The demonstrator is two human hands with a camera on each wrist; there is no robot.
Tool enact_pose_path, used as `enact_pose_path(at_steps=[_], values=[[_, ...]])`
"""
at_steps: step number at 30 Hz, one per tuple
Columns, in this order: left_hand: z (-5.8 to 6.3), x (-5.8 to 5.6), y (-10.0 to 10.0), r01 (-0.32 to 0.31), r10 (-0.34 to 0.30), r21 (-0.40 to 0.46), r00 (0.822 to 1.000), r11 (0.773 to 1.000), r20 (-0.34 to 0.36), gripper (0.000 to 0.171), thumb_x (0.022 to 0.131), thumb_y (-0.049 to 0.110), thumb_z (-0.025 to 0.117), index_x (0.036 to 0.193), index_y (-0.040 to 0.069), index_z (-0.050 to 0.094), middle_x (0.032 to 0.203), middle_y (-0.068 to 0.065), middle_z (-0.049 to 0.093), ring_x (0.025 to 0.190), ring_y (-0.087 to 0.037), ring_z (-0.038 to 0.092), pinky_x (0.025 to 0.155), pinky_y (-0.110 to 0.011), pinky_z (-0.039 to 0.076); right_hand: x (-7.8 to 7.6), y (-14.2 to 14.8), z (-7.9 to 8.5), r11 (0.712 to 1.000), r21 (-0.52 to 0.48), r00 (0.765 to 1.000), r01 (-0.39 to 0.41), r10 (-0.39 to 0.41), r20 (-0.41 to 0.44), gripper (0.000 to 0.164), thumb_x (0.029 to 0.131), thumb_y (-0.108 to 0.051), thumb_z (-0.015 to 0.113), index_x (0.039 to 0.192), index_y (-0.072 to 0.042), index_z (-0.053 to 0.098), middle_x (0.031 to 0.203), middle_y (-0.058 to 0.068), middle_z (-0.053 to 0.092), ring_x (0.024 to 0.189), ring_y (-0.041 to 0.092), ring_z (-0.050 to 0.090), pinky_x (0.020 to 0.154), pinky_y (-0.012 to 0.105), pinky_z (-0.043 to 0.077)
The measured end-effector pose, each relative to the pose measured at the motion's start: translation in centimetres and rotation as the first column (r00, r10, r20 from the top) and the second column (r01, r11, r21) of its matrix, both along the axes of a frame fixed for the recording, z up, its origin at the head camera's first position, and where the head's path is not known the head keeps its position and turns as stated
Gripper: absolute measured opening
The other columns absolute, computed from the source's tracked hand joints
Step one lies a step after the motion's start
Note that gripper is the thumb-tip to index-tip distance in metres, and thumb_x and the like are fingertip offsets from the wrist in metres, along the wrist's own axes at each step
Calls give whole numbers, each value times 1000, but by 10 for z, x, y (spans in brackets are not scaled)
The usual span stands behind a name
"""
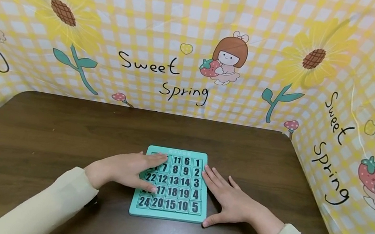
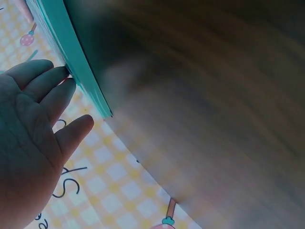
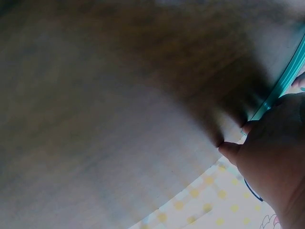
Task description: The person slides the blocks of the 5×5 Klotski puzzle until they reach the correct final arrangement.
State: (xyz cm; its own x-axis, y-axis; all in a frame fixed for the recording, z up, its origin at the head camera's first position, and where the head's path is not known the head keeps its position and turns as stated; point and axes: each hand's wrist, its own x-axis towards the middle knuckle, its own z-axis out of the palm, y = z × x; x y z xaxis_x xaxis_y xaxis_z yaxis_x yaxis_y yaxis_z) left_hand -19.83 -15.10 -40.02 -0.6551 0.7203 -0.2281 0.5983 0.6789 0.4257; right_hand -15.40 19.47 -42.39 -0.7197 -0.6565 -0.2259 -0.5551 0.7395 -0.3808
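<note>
A turquoise number slide puzzle [image 1: 168,215] lies flat on the table, its numbered tiles [image 1: 172,191] set in rows inside the frame. Down its right column run 1 to 5; the bottom row reads 24, 20, 15, 10, 5. My left hand [image 1: 122,168] lies over the left side with fingers extended, hiding several tiles in the left columns. Against the right edge, my right hand [image 1: 229,203] rests with its fingers straight and spread. The left wrist view shows the left hand [image 2: 35,124] beside the puzzle's edge [image 2: 78,52]; the right wrist view shows the right hand [image 3: 269,148].
The dark brown wooden table [image 1: 74,129] extends around the puzzle on every side. A yellow checked cloth [image 1: 144,15] with flowers, cartoon figures and the words "Sweet Spring" hangs behind the table and along both sides.
</note>
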Motion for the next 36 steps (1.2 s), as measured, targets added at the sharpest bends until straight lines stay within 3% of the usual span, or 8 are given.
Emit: enact_pose_path(at_steps=[13, 25, 30, 36], values=[[3, 5, -22, -63, 62, -24, 997, 998, -46, 95, 87, 65, 63, 157, 10, 30, 164, -6, 27, 153, -24, 24, 119, -61, 24, -1, 0, 1, 1000, 9, 1000, -7, 7, -4, 127, 72, -79, 66, 161, -17, 0, 169, 0, -9, 157, 26, -4, 118, 70, 9], [5, -2, 7, 37, -37, 15, 998, 999, -48, 89, 90, 60, 62, 157, 9, 31, 165, -7, 25, 154, -25, 21, 121, -57, 23, -1, 0, 1, 1000, 4, 1000, -1, 1, -1, 127, 72, -78, 67, 161, -17, 0, 169, 0, -9, 157, 26, -4, 118, 70, 9], [2, -6, 17, 66, -66, 7, 997, 998, -47, 90, 91, 61, 60, 157, 11, 29, 166, -3, 24, 155, -22, 20, 121, -48, 28, -1, -1, 0, 1000, 2, 1000, -1, 1, 3, 127, 72, -78, 67, 161, -18, 0, 169, 0, -9, 157, 26, -4, 118, 70, 10], [2, -6, 26, 79, -79, -16, 996, 997, -32, 88, 91, 62, 59, 158, 14, 27, 166, -1, 24, 153, -20, 23, 120, -48, 30, -2, 0, 0, 1000, 4, 1000, 1, -1, 7, 128, 71, -79, 67, 161, -19, -1, 169, -1, -10, 157, 25, -5, 118, 69, 9]])
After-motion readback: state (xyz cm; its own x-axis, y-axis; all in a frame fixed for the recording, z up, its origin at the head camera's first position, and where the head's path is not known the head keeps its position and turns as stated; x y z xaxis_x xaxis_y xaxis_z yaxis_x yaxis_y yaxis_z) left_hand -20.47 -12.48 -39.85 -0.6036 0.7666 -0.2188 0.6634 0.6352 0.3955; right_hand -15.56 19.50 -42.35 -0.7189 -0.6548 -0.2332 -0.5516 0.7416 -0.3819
